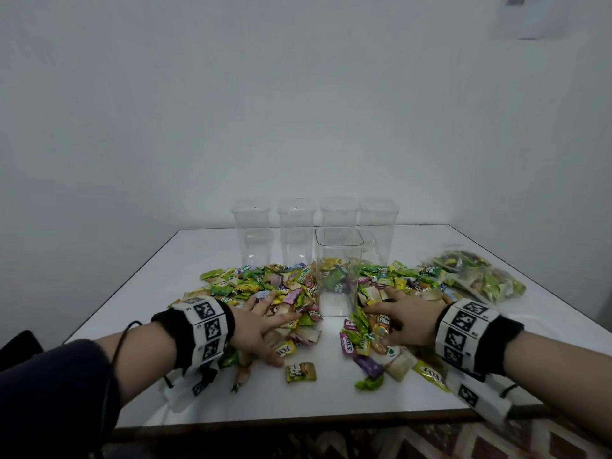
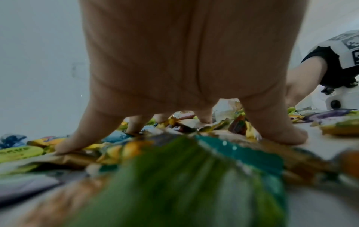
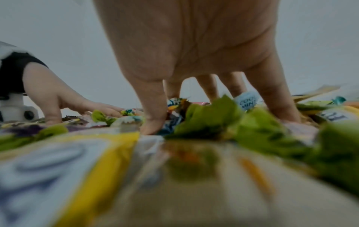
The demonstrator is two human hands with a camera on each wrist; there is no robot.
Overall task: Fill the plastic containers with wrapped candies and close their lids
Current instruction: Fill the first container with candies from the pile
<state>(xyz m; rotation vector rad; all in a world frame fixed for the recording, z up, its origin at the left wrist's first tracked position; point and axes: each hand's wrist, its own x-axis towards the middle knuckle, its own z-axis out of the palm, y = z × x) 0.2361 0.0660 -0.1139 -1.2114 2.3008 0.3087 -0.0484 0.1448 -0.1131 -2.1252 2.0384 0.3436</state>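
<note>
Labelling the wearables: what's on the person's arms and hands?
Both hands bare. Left hand and right hand each have a black wristband under a white band of square black-and-white markers. Left forearm: dark sleeve, thin black cord. White wrist camera mount.

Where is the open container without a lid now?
In the head view the open container stands at the table's middle, between left hand and right hand, before four lidded containers.
</note>
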